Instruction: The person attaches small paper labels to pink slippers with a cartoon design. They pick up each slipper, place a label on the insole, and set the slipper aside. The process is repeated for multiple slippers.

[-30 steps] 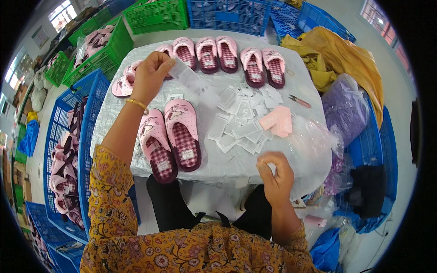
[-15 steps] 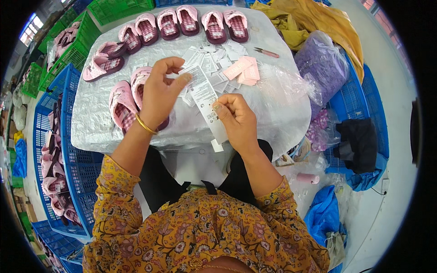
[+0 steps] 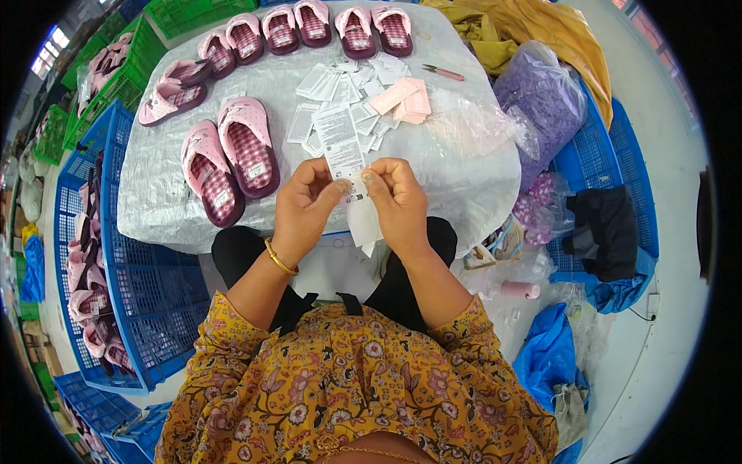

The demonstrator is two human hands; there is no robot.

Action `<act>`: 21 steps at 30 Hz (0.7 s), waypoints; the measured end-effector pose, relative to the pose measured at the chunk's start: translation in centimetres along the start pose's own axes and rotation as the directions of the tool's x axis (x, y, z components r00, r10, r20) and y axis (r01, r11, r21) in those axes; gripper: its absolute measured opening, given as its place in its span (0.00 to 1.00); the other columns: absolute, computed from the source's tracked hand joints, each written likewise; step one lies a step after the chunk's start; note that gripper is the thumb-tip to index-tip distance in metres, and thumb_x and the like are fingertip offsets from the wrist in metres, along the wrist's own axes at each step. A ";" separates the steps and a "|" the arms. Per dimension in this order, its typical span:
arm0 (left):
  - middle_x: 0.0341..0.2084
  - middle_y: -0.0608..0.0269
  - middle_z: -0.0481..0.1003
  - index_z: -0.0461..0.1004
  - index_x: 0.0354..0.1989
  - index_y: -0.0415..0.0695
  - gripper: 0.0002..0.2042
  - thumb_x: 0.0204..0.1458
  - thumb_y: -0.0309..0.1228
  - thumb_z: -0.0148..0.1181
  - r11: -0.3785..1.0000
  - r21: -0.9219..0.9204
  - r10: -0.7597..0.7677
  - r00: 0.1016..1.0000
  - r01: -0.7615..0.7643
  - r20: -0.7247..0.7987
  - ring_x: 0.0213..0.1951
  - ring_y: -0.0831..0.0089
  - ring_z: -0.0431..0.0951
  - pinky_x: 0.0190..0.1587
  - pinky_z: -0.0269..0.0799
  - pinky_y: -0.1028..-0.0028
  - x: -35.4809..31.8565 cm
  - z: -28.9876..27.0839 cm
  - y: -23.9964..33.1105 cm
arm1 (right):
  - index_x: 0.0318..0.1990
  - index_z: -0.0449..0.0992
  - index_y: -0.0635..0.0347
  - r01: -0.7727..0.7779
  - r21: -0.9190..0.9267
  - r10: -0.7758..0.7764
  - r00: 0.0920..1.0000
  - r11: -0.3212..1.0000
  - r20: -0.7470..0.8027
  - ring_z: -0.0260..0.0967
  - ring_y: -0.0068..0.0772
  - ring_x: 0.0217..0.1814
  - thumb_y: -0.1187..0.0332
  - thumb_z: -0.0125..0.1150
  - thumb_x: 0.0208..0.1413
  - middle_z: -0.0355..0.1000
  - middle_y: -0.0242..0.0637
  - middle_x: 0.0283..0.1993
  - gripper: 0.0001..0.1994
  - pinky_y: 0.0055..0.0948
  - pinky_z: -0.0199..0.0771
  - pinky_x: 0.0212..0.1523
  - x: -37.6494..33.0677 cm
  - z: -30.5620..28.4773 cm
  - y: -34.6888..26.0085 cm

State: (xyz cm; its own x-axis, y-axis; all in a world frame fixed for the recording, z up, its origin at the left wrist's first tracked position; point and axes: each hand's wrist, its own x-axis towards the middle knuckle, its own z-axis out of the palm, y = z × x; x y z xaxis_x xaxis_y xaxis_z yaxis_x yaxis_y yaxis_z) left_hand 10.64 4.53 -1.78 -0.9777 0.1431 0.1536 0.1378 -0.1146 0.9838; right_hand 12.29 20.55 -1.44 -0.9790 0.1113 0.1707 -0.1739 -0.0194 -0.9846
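My left hand [image 3: 305, 205] and my right hand [image 3: 396, 203] together pinch a long white printed label strip [image 3: 340, 147] above my lap, at the near edge of the table [image 3: 166, 209]. A clear plastic sleeve [image 3: 365, 224] hangs below my right fingers. A pair of pink slippers [image 3: 228, 162] with checked insoles lies to the left of my hands. Several loose white labels [image 3: 340, 89] and a few pink tags [image 3: 402, 99] lie spread beyond my hands in the middle of the table.
A row of pink slippers [image 3: 317, 23] lines the far edge, and more [image 3: 170, 89] lie at the far left. Blue crates [image 3: 127, 286] with slippers stand left, green crates [image 3: 124, 66] beyond. A purple bag [image 3: 545, 100], yellow cloth [image 3: 541, 31] and a pink cutter [image 3: 444, 73] sit right.
My left hand came back from the far slippers and met my right hand. Both now hold the label strip closer to my body, and the view has tilted down.
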 end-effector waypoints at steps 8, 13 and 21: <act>0.31 0.53 0.75 0.76 0.44 0.43 0.11 0.53 0.18 0.58 0.653 0.601 0.327 0.888 -0.460 0.324 0.29 0.59 0.77 0.31 0.73 0.71 -1.3 -0.8 1.5 | 0.44 0.71 0.62 -0.214 0.393 0.199 0.977 0.894 0.078 0.68 0.20 0.49 0.66 0.57 0.65 0.75 0.37 0.48 0.08 0.23 0.68 0.50 0.8 -1.6 -0.5; 0.32 0.55 0.77 0.76 0.45 0.43 0.13 0.52 0.16 0.58 0.523 0.639 0.459 0.818 -0.565 0.347 0.31 0.61 0.79 0.34 0.74 0.71 -1.7 -1.1 1.0 | 0.44 0.73 0.62 -0.312 0.259 0.209 0.910 0.914 0.359 0.69 0.20 0.49 0.67 0.59 0.63 0.75 0.37 0.48 0.09 0.23 0.69 0.50 -0.3 -2.0 -0.7; 0.32 0.53 0.77 0.74 0.44 0.39 0.12 0.51 0.17 0.60 0.917 0.356 0.195 0.981 -0.178 -0.014 0.34 0.62 0.80 0.37 0.76 0.70 -3.7 0.1 0.0 | 0.44 0.72 0.63 -0.135 0.137 0.090 0.952 0.981 0.294 0.69 0.16 0.41 0.70 0.57 0.65 0.73 0.29 0.39 0.06 0.20 0.70 0.44 -3.8 -1.6 1.6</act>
State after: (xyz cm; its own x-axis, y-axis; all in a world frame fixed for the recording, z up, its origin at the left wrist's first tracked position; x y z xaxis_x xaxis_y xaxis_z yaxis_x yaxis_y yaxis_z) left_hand 14.26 4.13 -2.33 -0.9340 0.1041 0.3416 0.3566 0.2199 0.9080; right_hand 15.87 21.74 -3.74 -0.9784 -0.1880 0.0854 -0.0532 -0.1702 -0.9840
